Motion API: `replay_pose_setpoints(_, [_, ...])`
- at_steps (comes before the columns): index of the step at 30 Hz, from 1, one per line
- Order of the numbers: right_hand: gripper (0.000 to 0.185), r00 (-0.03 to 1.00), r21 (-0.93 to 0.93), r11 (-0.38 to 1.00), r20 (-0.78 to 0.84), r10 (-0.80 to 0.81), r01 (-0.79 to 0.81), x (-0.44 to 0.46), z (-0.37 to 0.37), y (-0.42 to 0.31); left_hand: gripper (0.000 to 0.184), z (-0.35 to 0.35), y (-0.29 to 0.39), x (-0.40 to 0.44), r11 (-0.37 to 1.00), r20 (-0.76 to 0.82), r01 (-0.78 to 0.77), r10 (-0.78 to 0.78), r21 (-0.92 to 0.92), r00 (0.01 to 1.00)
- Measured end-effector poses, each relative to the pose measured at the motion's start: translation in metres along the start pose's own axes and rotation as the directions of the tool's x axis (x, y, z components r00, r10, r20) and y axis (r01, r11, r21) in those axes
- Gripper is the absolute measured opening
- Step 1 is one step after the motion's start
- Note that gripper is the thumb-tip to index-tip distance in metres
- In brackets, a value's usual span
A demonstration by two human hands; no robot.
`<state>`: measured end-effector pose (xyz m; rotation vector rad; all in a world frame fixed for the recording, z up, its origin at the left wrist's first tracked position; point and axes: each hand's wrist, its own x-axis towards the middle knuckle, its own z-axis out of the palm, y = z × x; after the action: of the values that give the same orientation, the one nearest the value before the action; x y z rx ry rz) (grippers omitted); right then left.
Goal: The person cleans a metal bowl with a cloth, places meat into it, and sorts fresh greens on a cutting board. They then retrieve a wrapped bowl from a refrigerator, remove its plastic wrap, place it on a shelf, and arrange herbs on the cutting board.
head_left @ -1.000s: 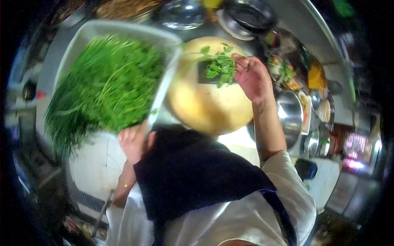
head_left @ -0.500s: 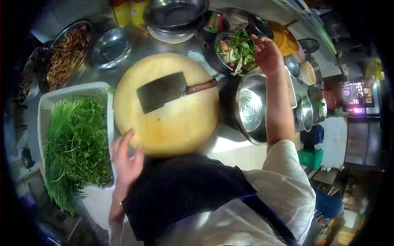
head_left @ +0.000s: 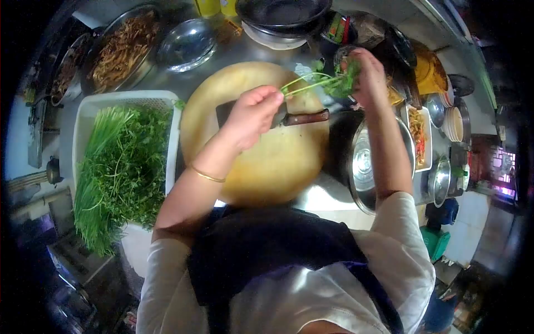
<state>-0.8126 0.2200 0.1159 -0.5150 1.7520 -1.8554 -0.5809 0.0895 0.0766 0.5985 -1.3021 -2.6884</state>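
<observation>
My left hand is closed in a pinch on the stem ends of a small bunch of cilantro. At the leafy end, my right hand has its fingers curled round the leaves. The stems stretch between both hands above the round wooden chopping board. Flat on that board lies a cleaver, its brown handle pointing right and its blade partly hidden behind my left hand.
To the left, a white basket holds cilantro and long thin green stalks. Behind are a tray of brown shredded food, a metal bowl and a dark pan. Right of the board stands a large metal basin.
My left hand has risen from the board's near-left edge and taken the cilantro stems. My right hand has brought the cilantro from the bowl toward the board. The view has shifted.
</observation>
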Motion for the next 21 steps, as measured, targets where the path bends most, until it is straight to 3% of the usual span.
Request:
replay_pose_setpoints(1, [0.017, 0.992, -0.099, 0.987, -0.005, -0.127, 0.125, 0.012, -0.013, 0.006, 0.020, -0.006, -0.003, 0.000, 1.000, -0.018, 0.008, -0.008, 0.002, 1.000])
replay_pose_setpoints(3, [0.015, 0.976, -0.288, 0.933, 0.046, -0.213, 0.217, 0.024, -0.038, 0.004, 0.021, -0.008, 0.003, -0.004, 1.000, -0.054, 0.017, -0.017, 0.004, 0.998])
replay_pose_setpoints(4, [0.013, 0.947, -0.255, 0.913, 0.040, -0.318, 0.317, 0.033, -0.048, 0.005, 0.021, -0.006, 0.005, -0.004, 0.999, -0.093, -0.025, 0.028, 0.028, 0.995])
replay_pose_setpoints(7, [0.014, 0.944, -0.104, 0.949, -0.120, -0.308, 0.297, 0.052, -0.075, -0.010, 0.021, -0.014, 0.005, -0.002, 0.994, -0.178, -0.092, 0.079, -0.065, 0.981])
replay_pose_setpoints(9, [0.015, 0.922, -0.274, 0.929, -0.227, -0.315, 0.250, 0.079, -0.112, -0.001, 0.022, -0.020, 0.006, -0.004, 0.976, -0.194, -0.144, 0.112, -0.162, 0.975])
replay_pose_setpoints(10, [0.022, 0.858, -0.629, 0.726, -0.179, -0.482, 0.276, 0.102, -0.147, 0.021, 0.023, -0.022, 0.008, -0.009, 0.967, -0.200, -0.169, 0.131, -0.189, 0.971])
replay_pose_setpoints(11, [0.029, 0.897, -0.963, 0.268, -0.133, -0.423, -0.016, 0.107, -0.161, 0.026, 0.023, -0.025, 0.012, -0.014, 0.956, -0.210, -0.199, 0.154, -0.216, 0.966])
replay_pose_setpoints(13, [0.035, 0.995, -0.958, -0.287, 0.039, -0.092, 0.011, 0.091, -0.156, 0.034, 0.022, -0.031, 0.024, -0.029, 0.957, -0.226, -0.224, 0.182, -0.182, 0.957])
replay_pose_setpoints(15, [0.038, 0.857, -0.898, -0.380, 0.364, -0.364, 0.220, 0.083, -0.159, 0.059, 0.022, -0.040, 0.038, -0.051, 0.956, -0.263, -0.269, 0.231, -0.119, 0.937])
replay_pose_setpoints(17, [0.034, 0.887, -0.944, -0.234, 0.305, -0.346, 0.233, 0.068, -0.117, 0.049, 0.019, -0.058, 0.057, -0.080, 0.926, -0.315, -0.374, 0.340, -0.053, 0.886])
replay_pose_setpoints(19, [0.023, 0.687, -0.834, -0.023, 0.469, -0.555, 0.551, 0.036, -0.055, 0.033, 0.018, -0.080, 0.075, -0.113, 0.895, -0.371, -0.447, 0.415, 0.002, 0.830])
replay_pose_setpoints(21, [0.023, 0.600, -0.709, 0.050, 0.555, -0.577, 0.704, 0.006, 0.002, 0.016, 0.016, -0.084, 0.085, -0.144, 0.876, -0.426, -0.483, 0.442, 0.014, 0.790])
